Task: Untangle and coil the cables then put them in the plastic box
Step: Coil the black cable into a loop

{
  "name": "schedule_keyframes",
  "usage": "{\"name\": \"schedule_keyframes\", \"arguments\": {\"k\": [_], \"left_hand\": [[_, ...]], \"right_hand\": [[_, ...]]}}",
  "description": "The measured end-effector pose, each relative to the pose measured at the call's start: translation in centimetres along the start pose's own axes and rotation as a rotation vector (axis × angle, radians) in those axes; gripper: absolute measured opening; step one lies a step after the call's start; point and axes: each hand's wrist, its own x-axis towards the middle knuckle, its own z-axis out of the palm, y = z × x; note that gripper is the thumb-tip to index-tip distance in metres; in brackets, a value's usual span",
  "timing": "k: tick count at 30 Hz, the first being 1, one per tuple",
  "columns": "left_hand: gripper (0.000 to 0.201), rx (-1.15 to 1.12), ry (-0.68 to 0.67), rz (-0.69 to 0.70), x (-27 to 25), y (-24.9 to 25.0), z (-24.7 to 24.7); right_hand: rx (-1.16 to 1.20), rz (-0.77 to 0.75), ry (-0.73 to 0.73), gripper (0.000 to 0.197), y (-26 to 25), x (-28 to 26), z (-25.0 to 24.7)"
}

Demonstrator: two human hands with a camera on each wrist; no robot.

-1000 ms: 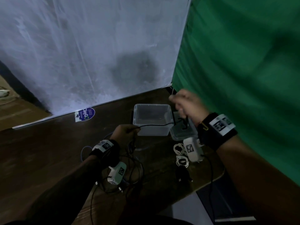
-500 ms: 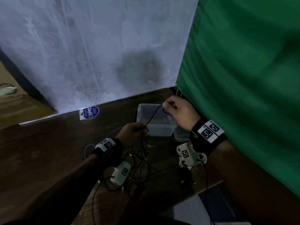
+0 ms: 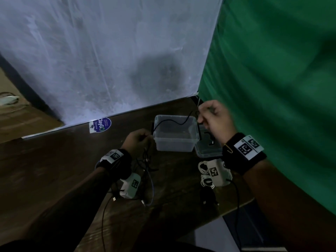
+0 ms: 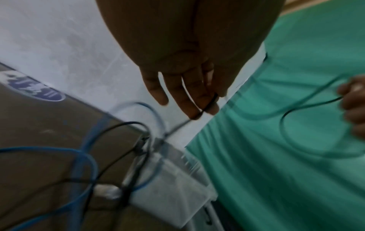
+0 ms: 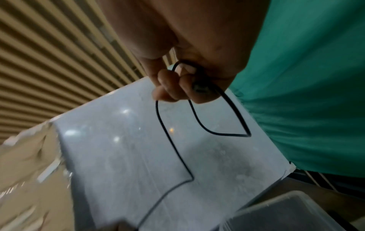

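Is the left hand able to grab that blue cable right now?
Probably not straight away. The left hand is pinching the black cable, so it is busy. The blue cable lies just below it on the table, uncovered apart from black strands crossing it.

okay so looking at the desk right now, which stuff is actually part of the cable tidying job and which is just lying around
Part of the job:
black cable, held by left hand and right hand
blue cable
white cables
plastic box
box lid

Just lying about:
round blue sticker
white backdrop
green cloth
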Motion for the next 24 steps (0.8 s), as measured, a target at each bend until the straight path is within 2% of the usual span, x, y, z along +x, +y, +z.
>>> {"name": "schedule_keyframes", "arguments": {"k": [2, 6, 9, 12, 14, 15, 17, 18, 20, 24], "left_hand": [[0.009, -0.014, -0.015, 0.049, 0.4, 1.2, -0.3], [0.008, -0.084, -0.144, 0.145, 0.6, 4.5, 0.0], [0.011, -0.107, -0.181, 0.222, 0.7, 5.8, -0.1], [0.01, -0.16, -0.167, 0.198, 0.5, 5.4, -0.9], [0.011, -0.197, -0.18, 0.148, 0.1, 5.0, -1.2], [0.021, -0.206, -0.194, 0.112, -0.1, 4.7, -1.3], [0.041, -0.224, -0.188, 0.039, -0.7, 3.6, -1.5], [0.043, -0.239, -0.17, 0.009, -1.0, 2.8, -1.6], [0.04, -0.27, -0.16, -0.027, -1.3, 1.4, -1.7], [0.032, -0.226, -0.163, -0.121, -1.8, -0.5, -1.6]], "right_hand": [[-0.093, -0.057, -0.113, 0.009, 0.5, -0.4, 1.1], [-0.455, -0.07, -0.395, 0.044, 0.4, -1.0, 4.0], [-0.542, -0.06, -0.562, 0.026, -0.1, -1.0, 5.1], [-0.589, -0.068, -0.619, 0.029, -0.6, -0.6, 4.8], [-0.637, -0.138, -0.56, 0.029, -1.3, 0.0, 4.0], [-0.621, -0.157, -0.479, 0.029, -1.6, 0.5, 3.3], [-0.416, -0.147, -0.27, 0.03, -2.3, 1.7, 1.8], [-0.301, -0.141, -0.167, 0.031, -2.6, 2.2, 0.9], [-0.194, -0.132, 0.002, 0.035, -2.7, 3.1, -0.7], [0.002, -0.081, 0.195, 0.037, -2.6, 3.9, -2.6]]}}
